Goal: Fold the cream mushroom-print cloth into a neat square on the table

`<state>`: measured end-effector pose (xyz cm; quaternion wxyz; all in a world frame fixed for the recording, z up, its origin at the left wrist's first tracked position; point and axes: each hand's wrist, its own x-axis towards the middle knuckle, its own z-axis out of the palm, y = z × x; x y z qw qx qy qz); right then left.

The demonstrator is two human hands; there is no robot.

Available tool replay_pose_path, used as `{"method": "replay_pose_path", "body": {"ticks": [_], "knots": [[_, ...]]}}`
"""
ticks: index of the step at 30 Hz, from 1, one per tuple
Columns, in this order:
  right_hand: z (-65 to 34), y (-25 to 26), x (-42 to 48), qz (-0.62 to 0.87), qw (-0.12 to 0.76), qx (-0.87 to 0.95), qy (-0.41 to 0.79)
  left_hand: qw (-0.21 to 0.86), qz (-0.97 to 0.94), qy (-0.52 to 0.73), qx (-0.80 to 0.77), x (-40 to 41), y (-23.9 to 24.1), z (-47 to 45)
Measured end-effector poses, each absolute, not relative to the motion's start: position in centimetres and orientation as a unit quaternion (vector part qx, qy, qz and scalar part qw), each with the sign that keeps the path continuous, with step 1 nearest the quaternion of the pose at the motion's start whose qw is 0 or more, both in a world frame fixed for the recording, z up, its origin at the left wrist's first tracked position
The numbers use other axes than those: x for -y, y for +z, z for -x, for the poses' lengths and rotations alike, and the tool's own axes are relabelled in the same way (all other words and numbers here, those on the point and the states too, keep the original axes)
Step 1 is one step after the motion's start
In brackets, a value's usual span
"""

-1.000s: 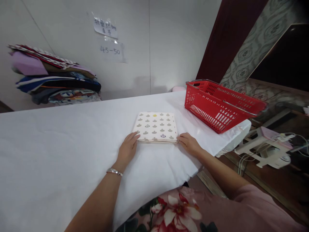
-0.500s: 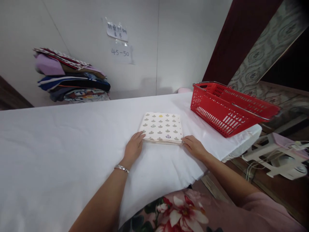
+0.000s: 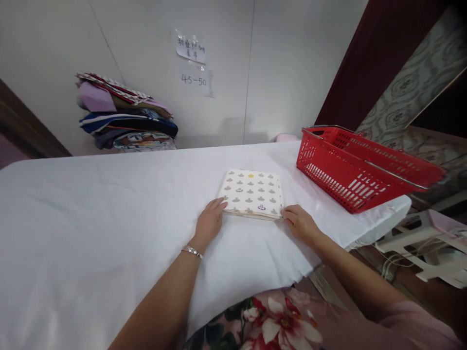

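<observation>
A folded cream cloth [image 3: 251, 192] with rows of grey motifs, one yellow and a couple of dark ones, lies flat on the white-covered table [image 3: 146, 204]. At its near left corner my left hand [image 3: 210, 219], with a silver bracelet at the wrist, pinches the edge between thumb and fingers. My right hand [image 3: 299, 223] grips the near right corner in the same way. The fold layers show along the edge facing me. Both thumbs are mostly hidden from view.
A red plastic basket [image 3: 339, 167] with metal handles stands at the table's right end. Behind the table, at the left, rises a stack of folded fabrics [image 3: 127, 116]. Paper signs [image 3: 194, 80] hang on the wall. A white stool [image 3: 430, 248] stands beyond the right edge.
The whole scene has shifted slightly to the right in view as the head turned left. Both hands stay at the same corners of the folded cloth.
</observation>
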<state>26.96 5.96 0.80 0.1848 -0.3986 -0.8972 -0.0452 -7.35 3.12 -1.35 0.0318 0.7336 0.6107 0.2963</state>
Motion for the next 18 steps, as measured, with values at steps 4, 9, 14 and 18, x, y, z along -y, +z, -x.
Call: {"method": "replay_pose_path", "body": {"ticks": [4,9,14,18], "knots": [[-25.0,2.6,-5.7,0.367,0.187,0.91,-0.045,0.034,-0.736,0.299,-0.607,-3.1,-1.6,7.4],[-20.6,2.3,-6.1,0.299,0.199,0.933,-0.021,0.037,-0.736,0.303,-0.604,-3.2,-1.9,7.5],[-18.8,-0.6,-6.3,0.326,0.117,0.938,-0.021,0.079,-0.736,0.306,-0.599,-2.9,-1.5,7.7],[-19.0,-1.0,-6.2,0.335,0.105,0.936,-0.023,0.118,-0.719,0.32,-0.606,-2.8,-1.2,7.8]]}}
